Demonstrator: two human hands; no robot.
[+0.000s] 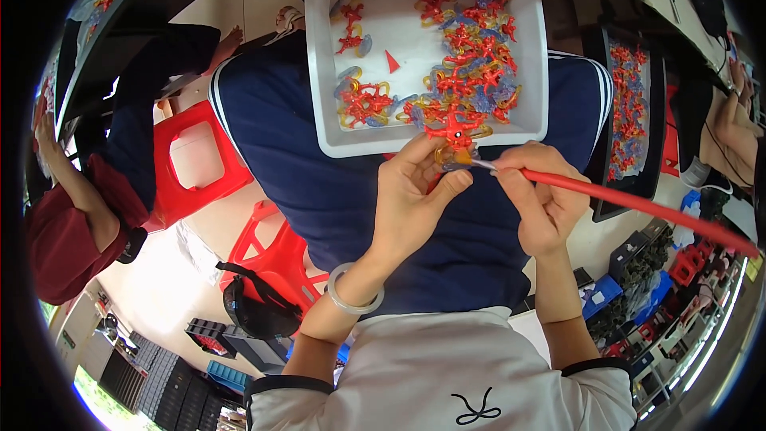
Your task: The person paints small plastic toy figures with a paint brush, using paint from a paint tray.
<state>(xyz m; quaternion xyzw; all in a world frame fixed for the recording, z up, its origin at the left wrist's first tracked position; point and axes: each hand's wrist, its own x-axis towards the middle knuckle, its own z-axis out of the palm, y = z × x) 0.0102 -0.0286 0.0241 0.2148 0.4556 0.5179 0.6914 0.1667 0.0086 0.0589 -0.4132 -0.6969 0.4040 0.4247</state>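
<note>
Between the thumb and fingers of my left hand [416, 201] is a small plastic toy figure [456, 129], red with yellow and bluish clear parts. My right hand [549, 201] grips a paintbrush [638, 206] with a long red handle that slants out to the right. Its tip meets the lower, yellowish part of the figure, though the exact contact is too small to make out. Both hands are just off the near edge of a white tray [335, 142] on my lap. Many similar toy figures [479, 56] are heaped along the tray's right side, with smaller clusters at its left.
A red triangular piece [392, 61] lies in the tray's middle. At right stands a dark crate [604, 191] of similar figures. Red stools [187, 156] are at left, one bearing a black bag [259, 303]. A co-worker in a maroon top [76, 231] sits far left; another person's arm [730, 132] shows far right.
</note>
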